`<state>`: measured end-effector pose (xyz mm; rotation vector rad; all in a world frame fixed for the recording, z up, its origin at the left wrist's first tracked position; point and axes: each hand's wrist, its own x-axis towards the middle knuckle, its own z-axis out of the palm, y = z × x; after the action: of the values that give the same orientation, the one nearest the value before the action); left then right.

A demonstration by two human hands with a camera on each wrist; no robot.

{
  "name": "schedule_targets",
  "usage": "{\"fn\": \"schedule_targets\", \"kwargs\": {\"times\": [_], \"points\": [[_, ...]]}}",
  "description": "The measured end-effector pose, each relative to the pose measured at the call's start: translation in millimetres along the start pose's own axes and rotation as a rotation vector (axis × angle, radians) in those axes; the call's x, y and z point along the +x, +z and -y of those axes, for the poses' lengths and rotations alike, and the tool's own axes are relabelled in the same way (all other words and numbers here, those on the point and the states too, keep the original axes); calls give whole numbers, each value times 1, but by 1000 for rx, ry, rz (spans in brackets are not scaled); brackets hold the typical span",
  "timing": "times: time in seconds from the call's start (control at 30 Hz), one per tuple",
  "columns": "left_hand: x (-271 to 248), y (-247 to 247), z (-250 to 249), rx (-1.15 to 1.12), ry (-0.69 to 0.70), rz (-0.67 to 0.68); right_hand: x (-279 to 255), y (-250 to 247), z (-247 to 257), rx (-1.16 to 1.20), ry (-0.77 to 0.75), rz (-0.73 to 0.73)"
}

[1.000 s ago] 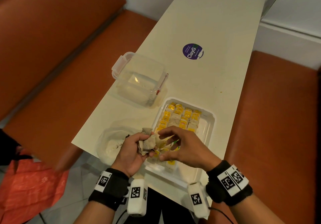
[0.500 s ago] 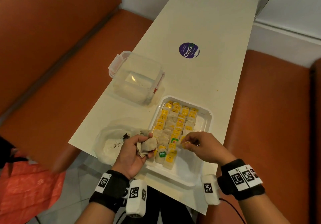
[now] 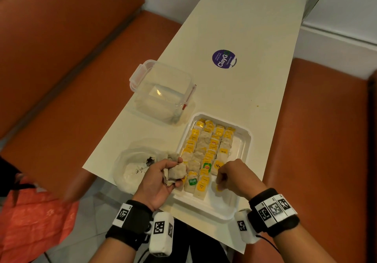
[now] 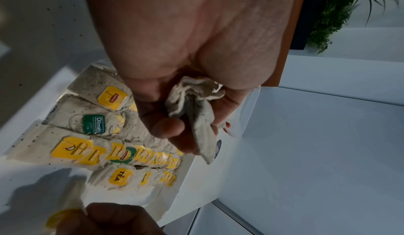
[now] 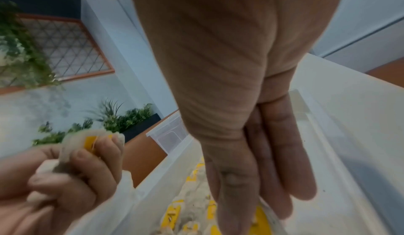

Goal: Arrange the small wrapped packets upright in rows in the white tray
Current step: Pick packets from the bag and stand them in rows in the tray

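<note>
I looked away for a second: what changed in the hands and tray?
The right hand left the left hand, carried one packet to the white tray's near right end, still pinching it. The left hand keeps gripping its bunch of packets; rows and clear box unchanged.

The curled fingers of the right hand [image 3: 234,176] cover most of a small yellow-tagged paper packet [image 3: 219,187], so its lean cannot be told. The left hand [image 3: 161,179] hides how many crumpled beige paper packets [image 3: 177,172] it grips. Print on far packets in the white plastic tray [image 3: 243,138] is too small to read. The right wrist view is blurred.
</note>
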<state>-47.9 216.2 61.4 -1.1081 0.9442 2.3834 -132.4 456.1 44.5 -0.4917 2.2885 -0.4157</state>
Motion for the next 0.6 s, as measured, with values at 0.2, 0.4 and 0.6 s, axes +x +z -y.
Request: {"fn": "schedule_targets", "kwargs": {"times": [0.2, 0.4, 0.6], "points": [[5, -2, 2, 5, 11, -14, 13, -2, -8, 42, 41, 7], [5, -1, 2, 9, 10, 3, 37, 3, -15, 63, 64, -81], [8, -4, 0, 8, 17, -4, 44, 6, -19, 150, 63, -156]]}}
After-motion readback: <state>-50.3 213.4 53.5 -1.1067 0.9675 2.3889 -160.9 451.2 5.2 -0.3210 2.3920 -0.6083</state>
